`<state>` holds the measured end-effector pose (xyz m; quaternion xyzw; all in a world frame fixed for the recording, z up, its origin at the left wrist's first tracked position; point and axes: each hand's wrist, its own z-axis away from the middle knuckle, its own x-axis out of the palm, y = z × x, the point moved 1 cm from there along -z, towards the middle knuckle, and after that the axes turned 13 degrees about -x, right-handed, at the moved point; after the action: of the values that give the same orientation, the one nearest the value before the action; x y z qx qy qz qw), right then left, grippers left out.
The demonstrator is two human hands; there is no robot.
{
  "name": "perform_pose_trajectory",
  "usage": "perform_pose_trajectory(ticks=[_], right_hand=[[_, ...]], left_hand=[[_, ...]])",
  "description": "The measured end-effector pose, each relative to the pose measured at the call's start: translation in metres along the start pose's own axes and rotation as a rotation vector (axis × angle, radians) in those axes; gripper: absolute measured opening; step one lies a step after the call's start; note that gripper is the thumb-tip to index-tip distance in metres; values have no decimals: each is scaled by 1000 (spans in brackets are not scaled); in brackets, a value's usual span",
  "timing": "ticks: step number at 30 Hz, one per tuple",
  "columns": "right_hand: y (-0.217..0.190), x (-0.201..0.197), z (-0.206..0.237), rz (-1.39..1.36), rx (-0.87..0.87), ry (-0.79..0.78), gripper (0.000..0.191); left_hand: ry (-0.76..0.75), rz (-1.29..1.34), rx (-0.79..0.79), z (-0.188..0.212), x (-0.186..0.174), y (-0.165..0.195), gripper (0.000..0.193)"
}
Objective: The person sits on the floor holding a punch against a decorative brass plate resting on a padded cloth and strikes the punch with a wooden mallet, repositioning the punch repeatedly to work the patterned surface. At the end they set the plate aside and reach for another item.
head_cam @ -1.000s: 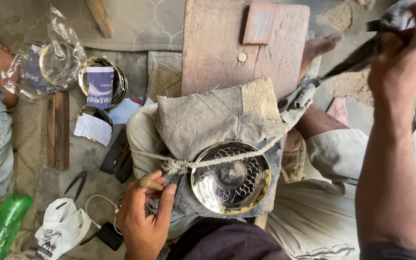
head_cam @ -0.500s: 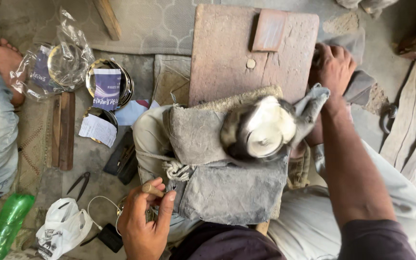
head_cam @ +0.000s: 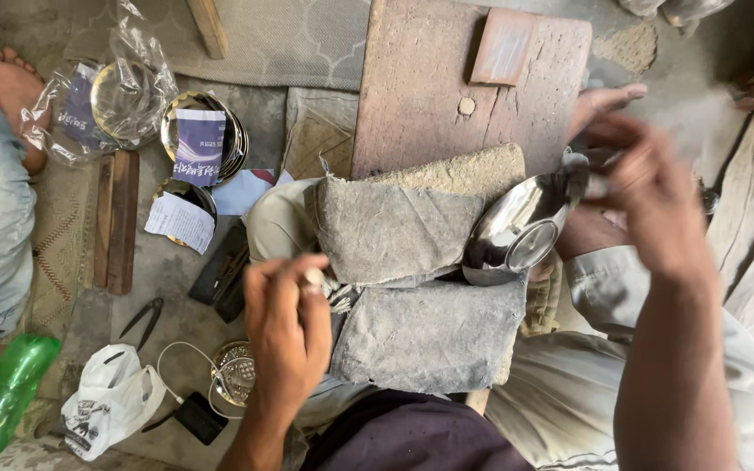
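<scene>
My right hand [head_cam: 647, 187], blurred by motion, grips the rim of a shiny steel bowl [head_cam: 517, 231] that is tilted on its side over a grey cloth pad [head_cam: 412, 279] on my lap. My left hand [head_cam: 285, 327] is shut on a small metal tool [head_cam: 329, 288] at the pad's left edge, where a knotted cord lies. My bare foot [head_cam: 604, 100] shows behind the bowl, next to a worn wooden board [head_cam: 429, 87].
A small brick-coloured block [head_cam: 503, 45] lies on the board. To the left are stacked steel bowls [head_cam: 202, 135] with paper labels, bowls in a plastic bag [head_cam: 102, 105], wooden strips [head_cam: 115, 218], pliers [head_cam: 143, 321], a white bag [head_cam: 111, 397], a green bottle [head_cam: 2, 397] and another person's foot [head_cam: 12, 83].
The bowl lay flat on the pad under a cord a second ago. My right hand came down, lifted it and tipped it to the right. My left hand rose toward the pad's edge.
</scene>
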<state>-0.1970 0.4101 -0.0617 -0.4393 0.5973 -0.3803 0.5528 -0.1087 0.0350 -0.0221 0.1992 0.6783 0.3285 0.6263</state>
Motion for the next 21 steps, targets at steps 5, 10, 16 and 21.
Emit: perform_pose_trajectory(ticks=[5,10,16,21], right_hand=[[-46,32,36,325,-202,-239,82],[-100,40,72,711,-329,-257,48],[-182,69,161,547,-572,-280,19],[-202,132,187,332,-818,-382,23]], left_hand=[[-81,-16,-68,-17,-17,-38,19],[-346,0,102,-1,-38,-63,41],[-433,-82,35,-18,-64,-70,27],[-556,402,136,-22,-88,-50,23]])
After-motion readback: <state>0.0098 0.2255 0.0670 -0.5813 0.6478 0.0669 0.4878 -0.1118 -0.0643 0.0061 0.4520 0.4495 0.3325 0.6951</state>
